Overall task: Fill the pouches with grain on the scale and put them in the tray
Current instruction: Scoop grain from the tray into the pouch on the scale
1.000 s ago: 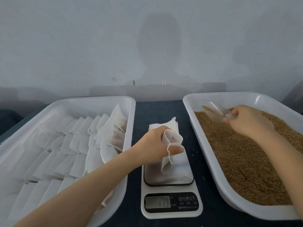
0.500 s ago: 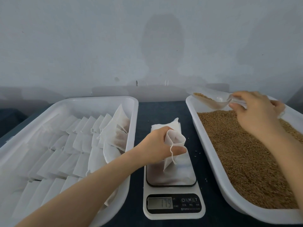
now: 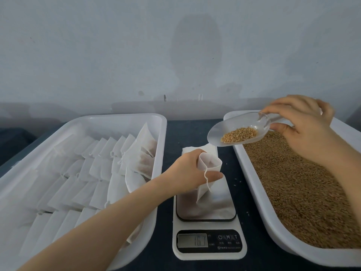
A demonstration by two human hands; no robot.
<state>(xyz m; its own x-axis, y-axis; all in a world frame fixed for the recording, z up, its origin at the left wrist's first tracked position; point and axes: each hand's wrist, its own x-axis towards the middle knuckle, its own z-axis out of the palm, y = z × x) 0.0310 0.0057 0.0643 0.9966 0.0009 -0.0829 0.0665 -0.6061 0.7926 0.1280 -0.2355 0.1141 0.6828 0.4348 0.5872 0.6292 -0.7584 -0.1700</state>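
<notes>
The right hand [image 3: 304, 130] has lifted the clear plastic scoop [image 3: 236, 132] out of the grain bed, where it was digging a second ago. It now holds the scoop past the near-left rim of the white plastic grain tray [image 3: 260, 202]. Thumb and fingers pinch the scoop's handle, and a small heap of golden-brown grain [image 3: 239, 134] lies in the bowl. The bowl's lip hangs above and a little beyond the open mouth of the white drawstring pouch [image 3: 210, 167], not touching it, and no grain is seen falling. The left hand [image 3: 187, 173] has kept its place, its fingers curled round the pouch's neck to hold the mouth wide. The pouch hangs down onto the steel plate of the white digital kitchen scale [image 3: 209, 227], which stands on the dark blue worktop [image 3: 170, 137] between the two trays. The scale's display seems to read differently than before, but its digits are too blurred to trust. A flat stack of empty white pouches [image 3: 195, 150] lies behind the scale. Filled pouches [image 3: 144, 159] already stand in rows in the white plastic tray on the left [image 3: 117, 119]. So scooping looks finished, and tipping the load into the pouch appears to be the next step. This pouch has still to be weighed and put in the left tray.
</notes>
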